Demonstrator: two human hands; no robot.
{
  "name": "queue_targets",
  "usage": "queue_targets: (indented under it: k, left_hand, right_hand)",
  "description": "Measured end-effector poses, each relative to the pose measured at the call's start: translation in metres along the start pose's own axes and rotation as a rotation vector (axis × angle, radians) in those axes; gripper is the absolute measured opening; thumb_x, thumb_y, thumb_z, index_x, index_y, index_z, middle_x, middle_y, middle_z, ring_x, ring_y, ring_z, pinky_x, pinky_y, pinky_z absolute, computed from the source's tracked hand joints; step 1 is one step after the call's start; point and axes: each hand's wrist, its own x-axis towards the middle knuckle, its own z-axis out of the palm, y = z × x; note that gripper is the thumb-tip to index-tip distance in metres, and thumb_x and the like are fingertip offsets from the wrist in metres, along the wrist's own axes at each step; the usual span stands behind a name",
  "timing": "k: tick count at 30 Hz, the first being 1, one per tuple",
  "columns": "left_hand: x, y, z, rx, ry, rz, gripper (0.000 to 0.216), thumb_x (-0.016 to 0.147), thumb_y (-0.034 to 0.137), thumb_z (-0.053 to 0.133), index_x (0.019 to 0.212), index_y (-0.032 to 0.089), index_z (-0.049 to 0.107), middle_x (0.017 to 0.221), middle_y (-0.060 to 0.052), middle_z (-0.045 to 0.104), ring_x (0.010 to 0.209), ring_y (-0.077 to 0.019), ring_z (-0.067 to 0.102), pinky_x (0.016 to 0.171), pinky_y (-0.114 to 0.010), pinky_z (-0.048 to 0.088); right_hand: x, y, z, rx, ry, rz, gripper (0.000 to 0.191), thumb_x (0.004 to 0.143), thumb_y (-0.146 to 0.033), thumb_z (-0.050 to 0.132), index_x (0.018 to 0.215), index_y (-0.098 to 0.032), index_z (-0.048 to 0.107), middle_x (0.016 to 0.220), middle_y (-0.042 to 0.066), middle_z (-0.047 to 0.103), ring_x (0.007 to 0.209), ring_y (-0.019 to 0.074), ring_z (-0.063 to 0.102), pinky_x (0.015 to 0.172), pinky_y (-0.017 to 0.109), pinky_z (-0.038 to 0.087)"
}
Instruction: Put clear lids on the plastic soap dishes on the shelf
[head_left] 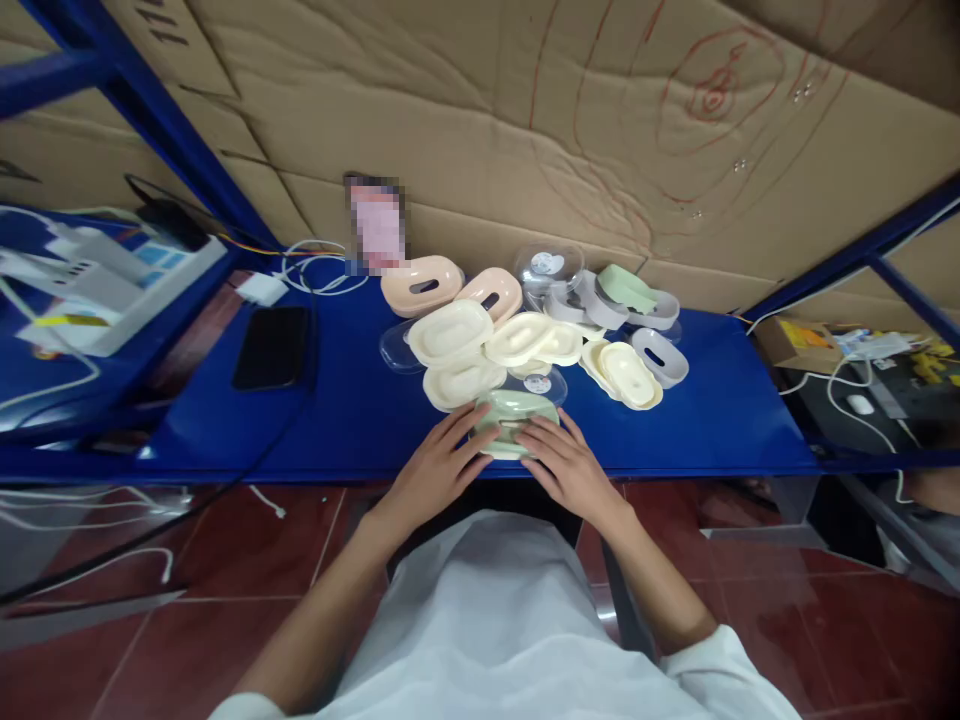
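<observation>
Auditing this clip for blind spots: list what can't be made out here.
Head view only:
1. Green dish: near side hidden under left hand and right hand; whether they clasp it cannot be told.
2. Card against the cardboard: blurred out.
3. Label on a clear lid: too small to read.
4. Cables at right: cut off by the frame edge.

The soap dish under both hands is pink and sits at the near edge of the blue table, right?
No: the head view shows the soap dish under the left hand and right hand is pale green, not pink. It sits at the near edge of the blue table.
</observation>
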Motion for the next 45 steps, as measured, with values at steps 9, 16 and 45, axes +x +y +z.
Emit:
queue_targets:
  k: [9,16,45]
  left_hand:
    - [-0.003,0.005,0.005,0.029,0.049,-0.017,0.023,0.103,0.026,0.066,0.125,0.025,0.073,0.148,-0.01,0.065,0.144,-0.0301,0.056,0.121,-0.054,0.051]
    - [-0.003,0.009,0.006,-0.047,0.168,-0.18,0.036,0.1,0.034,0.073,0.133,0.024,0.064,0.146,-0.014,0.057,0.138,-0.0303,0.06,0.114,-0.05,0.057]
    - [-0.013,-0.001,-0.009,0.104,0.195,-0.248,0.053,0.104,0.036,0.065,0.154,0.027,0.051,0.16,-0.017,0.051,0.151,-0.0385,0.049,0.123,-0.064,0.044]
  right_hand:
    - [-0.003,0.034,-0.007,-0.043,0.117,0.086,0.046,0.109,-0.034,0.056,0.156,-0.03,0.058,0.165,0.011,0.052,0.157,0.0306,0.045,0.127,0.058,0.042]
    - [0.003,0.038,-0.014,0.07,0.112,0.108,0.038,0.11,-0.032,0.057,0.147,-0.028,0.064,0.141,0.012,0.068,0.137,0.0278,0.062,0.116,0.051,0.054]
    - [-0.049,0.046,-0.04,-0.204,0.289,0.198,0.071,0.094,-0.051,0.079,0.158,-0.03,0.054,0.165,0.016,0.049,0.15,0.0387,0.052,0.121,0.061,0.049]
